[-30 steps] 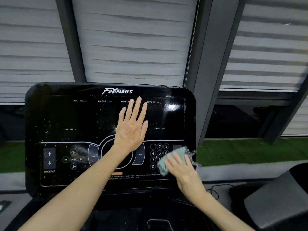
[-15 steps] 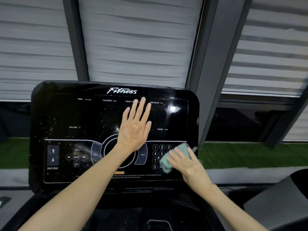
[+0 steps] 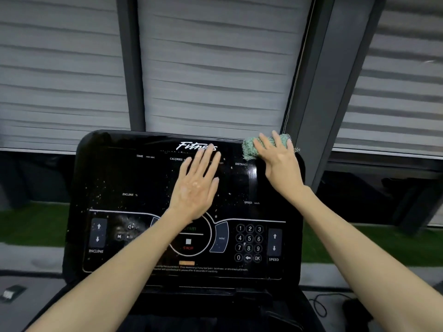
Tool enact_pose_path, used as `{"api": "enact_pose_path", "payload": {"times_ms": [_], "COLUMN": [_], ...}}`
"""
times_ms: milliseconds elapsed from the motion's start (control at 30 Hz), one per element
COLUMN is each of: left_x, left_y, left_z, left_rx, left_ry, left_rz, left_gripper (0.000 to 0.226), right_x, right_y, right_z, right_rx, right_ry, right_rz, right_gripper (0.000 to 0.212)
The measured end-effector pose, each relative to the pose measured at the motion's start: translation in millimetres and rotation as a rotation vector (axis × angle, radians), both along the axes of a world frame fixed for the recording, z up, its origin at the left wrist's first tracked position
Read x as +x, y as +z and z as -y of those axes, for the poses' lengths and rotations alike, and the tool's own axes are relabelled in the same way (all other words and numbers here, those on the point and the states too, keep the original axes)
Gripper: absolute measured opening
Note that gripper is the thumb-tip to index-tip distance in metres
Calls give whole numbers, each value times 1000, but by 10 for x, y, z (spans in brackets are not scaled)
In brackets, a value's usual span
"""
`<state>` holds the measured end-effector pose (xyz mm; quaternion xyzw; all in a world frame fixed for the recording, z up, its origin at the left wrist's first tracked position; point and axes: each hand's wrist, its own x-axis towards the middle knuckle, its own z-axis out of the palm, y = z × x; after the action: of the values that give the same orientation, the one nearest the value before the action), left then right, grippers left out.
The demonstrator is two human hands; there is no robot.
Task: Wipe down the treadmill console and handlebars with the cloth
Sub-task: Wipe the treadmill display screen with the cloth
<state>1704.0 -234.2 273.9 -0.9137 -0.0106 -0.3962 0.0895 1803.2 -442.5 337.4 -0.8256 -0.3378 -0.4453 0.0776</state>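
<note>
At console (image 3: 115, 168) top-right corner | right grip (image 3: 280, 161) flat, pressing cloth (image 3: 249, 148), bunched lengthwise along top edge | left grip (image 3: 195, 188) flat at centre

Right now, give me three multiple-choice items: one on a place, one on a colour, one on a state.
1. Where on the glossy black treadmill console is the fluffy bunched cloth? A) top right corner B) bottom left corner C) over the keypad
2. The cloth's colour? A) red B) pale green C) yellow
3. The left hand is? A) flat and open B) a fist C) gripping the cloth
Answers: 1 A, the right hand presses it there; 2 B, green pile shows; 3 A, palm spread on the console.
</note>
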Motion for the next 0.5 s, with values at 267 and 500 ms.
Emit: {"api": "enact_pose_path", "payload": {"times_ms": [267,500], "left_x": [10,21], "left_y": [59,59], "left_z": [-182,-193], "left_rx": [-17,-6], "left_ry": [-5,-6], "left_rz": [28,32], "left_gripper": [61,61], "right_x": [-136,-599], "right_y": [-289,-1109], "right_z": [-229,-148], "right_rx": [75,48], "right_ry": [36,137], "right_rz": [52,20], "right_gripper": [64,76]}}
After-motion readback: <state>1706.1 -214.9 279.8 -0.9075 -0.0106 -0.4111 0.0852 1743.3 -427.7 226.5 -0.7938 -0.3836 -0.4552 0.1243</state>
